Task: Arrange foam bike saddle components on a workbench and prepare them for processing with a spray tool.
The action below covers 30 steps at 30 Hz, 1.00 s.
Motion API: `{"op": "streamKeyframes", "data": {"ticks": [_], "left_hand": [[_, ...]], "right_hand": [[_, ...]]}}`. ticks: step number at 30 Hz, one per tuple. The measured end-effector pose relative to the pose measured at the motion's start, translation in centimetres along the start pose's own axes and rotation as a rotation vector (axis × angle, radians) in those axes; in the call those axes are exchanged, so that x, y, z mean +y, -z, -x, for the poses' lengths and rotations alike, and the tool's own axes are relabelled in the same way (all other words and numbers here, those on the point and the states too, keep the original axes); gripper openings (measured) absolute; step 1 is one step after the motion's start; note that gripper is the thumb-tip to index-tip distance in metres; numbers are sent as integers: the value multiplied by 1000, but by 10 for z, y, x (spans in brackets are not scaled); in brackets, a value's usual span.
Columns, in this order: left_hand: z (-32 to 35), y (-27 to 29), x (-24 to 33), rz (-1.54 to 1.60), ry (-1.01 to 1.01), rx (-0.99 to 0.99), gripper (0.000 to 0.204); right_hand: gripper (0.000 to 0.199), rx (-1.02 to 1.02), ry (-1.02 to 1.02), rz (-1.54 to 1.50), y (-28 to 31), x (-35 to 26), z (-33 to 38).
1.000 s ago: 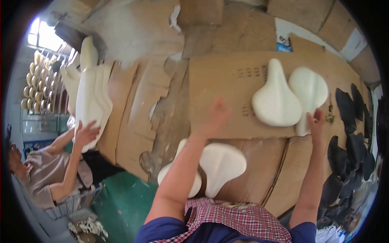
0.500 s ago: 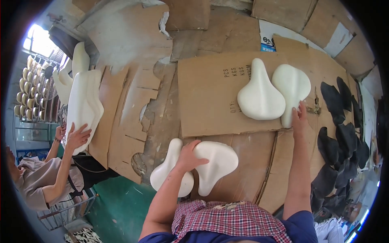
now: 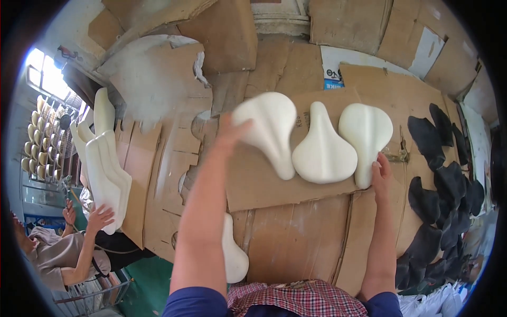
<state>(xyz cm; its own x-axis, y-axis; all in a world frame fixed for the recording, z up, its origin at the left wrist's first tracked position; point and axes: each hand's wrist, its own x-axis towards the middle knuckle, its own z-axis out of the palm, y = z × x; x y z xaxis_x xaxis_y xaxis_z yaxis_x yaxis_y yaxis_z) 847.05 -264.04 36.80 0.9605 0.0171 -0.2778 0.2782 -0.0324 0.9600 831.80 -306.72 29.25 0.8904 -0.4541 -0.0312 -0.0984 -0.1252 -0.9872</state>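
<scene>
Nearest, one white bicycle saddle (image 3: 235, 256) is left aside, partly hidden by our left forearm (image 3: 200, 227). Farther, two look placed on the cardboard sheet (image 3: 253, 194): the right saddle (image 3: 367, 126), our right hand (image 3: 382, 171) curled at its nose, grip unclear, and the untouched middle saddle (image 3: 325, 157); our left hand (image 3: 232, 131) grips the left saddle (image 3: 272, 121) alongside. Black pieces (image 3: 451, 182) lie rightward.

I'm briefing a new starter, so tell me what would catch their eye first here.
Three white bike seats stand out mid-picture, side by side over a cardboard sheet, the left hand on one and the right hand at another's narrow end. Black pieces spread down the right side come next, then pale stacked pieces at far left by a co-worker's hand.
</scene>
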Motion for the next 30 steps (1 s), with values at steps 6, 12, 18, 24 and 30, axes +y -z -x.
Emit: {"op": "streamKeyframes", "data": {"ticks": [6, 12, 18, 24, 30], "left_hand": [[-10, -93, -63, -485, -215, 301, 106], [-8, -106, -64, -280, -262, 149, 105], [-7, -90, -66, -502, -260, 266, 104], [-3, -90, -87, -562, -321, 381, 99], [127, 43, -71, -560, -359, 413, 58]], "right_hand": [[59, 24, 77, 266, -11, -24, 1], [62, 29, 286, 312, 7, -1, -3], [54, -41, 593, 607, -10, -59, -32], [50, -291, 234, 174, 22, 40, -73], [49, -326, 173, 256, 34, 30, -69]]}}
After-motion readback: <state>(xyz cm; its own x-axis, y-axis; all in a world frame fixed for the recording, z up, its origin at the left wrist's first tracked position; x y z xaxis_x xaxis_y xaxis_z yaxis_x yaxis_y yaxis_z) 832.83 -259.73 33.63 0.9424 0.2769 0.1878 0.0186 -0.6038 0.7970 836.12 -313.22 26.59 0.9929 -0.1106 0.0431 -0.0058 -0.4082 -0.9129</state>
